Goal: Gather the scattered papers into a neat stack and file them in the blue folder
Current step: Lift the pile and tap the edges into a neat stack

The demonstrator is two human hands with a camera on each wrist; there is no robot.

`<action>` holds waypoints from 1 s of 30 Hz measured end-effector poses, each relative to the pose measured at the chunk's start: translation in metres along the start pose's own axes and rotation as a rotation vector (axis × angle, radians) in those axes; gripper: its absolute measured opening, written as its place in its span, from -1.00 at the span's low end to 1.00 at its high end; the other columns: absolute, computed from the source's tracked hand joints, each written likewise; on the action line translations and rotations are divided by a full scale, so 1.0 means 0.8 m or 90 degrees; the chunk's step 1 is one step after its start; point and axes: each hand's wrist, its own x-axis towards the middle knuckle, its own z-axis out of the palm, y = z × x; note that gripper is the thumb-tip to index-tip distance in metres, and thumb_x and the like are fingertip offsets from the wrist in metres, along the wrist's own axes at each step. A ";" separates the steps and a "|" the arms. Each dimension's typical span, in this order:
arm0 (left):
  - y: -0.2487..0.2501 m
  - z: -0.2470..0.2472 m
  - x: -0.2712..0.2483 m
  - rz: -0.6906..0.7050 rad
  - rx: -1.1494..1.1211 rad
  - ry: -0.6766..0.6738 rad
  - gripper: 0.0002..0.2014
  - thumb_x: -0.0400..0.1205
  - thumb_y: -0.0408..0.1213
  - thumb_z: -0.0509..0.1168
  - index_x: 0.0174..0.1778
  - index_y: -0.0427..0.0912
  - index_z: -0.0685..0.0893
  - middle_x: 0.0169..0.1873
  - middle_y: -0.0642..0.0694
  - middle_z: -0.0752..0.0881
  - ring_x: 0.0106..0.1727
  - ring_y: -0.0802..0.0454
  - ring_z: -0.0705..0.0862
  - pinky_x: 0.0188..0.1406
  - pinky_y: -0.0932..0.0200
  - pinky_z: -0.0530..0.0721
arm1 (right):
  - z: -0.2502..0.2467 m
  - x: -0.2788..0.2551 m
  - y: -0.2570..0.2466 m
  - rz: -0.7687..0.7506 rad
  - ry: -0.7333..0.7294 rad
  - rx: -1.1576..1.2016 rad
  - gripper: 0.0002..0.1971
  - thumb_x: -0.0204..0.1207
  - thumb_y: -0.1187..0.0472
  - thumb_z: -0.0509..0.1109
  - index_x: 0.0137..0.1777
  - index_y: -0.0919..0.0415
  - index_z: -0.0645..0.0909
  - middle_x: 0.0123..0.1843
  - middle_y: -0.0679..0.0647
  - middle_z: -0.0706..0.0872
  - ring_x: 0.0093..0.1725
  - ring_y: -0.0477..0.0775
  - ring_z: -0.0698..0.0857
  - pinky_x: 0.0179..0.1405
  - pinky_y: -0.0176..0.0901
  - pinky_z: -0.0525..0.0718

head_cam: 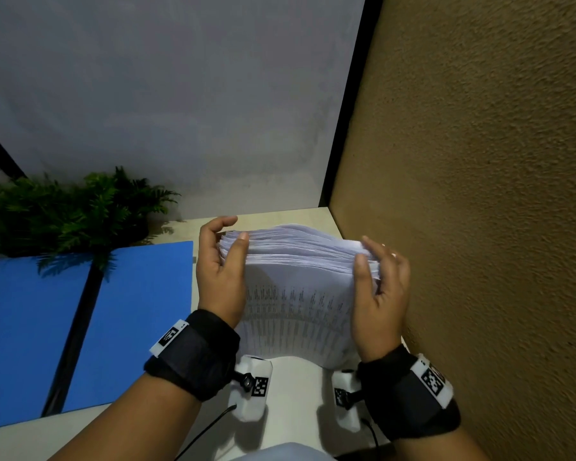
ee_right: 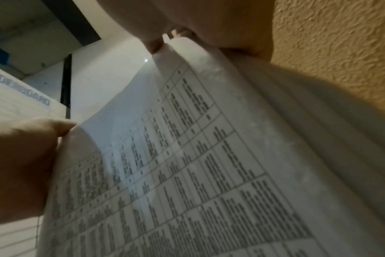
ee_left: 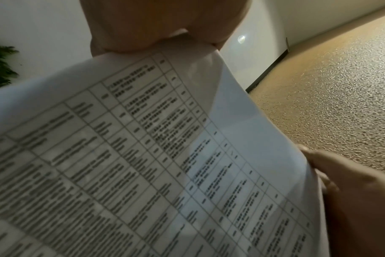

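Both wrist straps sit nearest; left hand [head_cam: 221,277] and right hand [head_cam: 381,294] clasp the paper stack [head_cam: 300,277] by its side edges, upright on the desk [head_cam: 293,387]; top edges remain fanned. Recommend loosening slightly and tapping the lower edge square; blue folder [head_cam: 80,327] lies open at nine o'clock.

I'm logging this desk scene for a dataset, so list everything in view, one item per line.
paper stack: one, white with printed tables, held upright on edge on the desk between both hands
blue folder: one, blue with dark spine, lying open, left
plant: one, green, behind the folder
desk: one, pale
textured wall: one, tan, right
left hand: grips the stack's left edge
right hand: grips the stack's right edge
wrist bands: two, black
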 end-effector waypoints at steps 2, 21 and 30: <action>0.002 -0.001 -0.001 -0.002 0.000 -0.015 -0.79 0.70 -0.39 0.18 0.19 -0.10 0.62 -0.04 0.21 0.60 -0.14 0.55 0.57 -0.18 0.63 0.50 | -0.002 0.000 0.000 -0.003 0.018 -0.007 -0.65 0.54 -0.18 0.20 0.25 -0.14 0.57 0.15 -0.36 0.38 0.17 -0.53 0.45 0.07 -0.44 0.55; 0.006 -0.009 0.009 -0.034 -0.018 -0.012 -0.84 0.71 -0.22 0.23 -0.18 -0.07 0.64 -0.05 -0.07 0.79 0.11 -0.09 0.72 0.23 -0.07 0.66 | -0.001 0.000 0.001 0.015 -0.012 -0.002 -0.68 0.49 -0.17 0.30 0.17 -0.12 0.64 0.13 -0.11 0.50 0.19 -0.25 0.55 0.06 -0.38 0.56; -0.001 -0.007 0.010 -0.136 -0.090 -0.017 -0.82 0.74 -0.20 0.11 -0.07 -0.03 0.61 0.04 -0.13 0.79 0.18 -0.19 0.70 0.34 -0.24 0.59 | 0.001 0.002 0.003 0.025 0.032 0.021 -0.65 0.47 -0.16 0.32 0.14 0.00 0.67 0.15 -0.16 0.47 0.16 -0.46 0.49 0.15 -0.39 0.55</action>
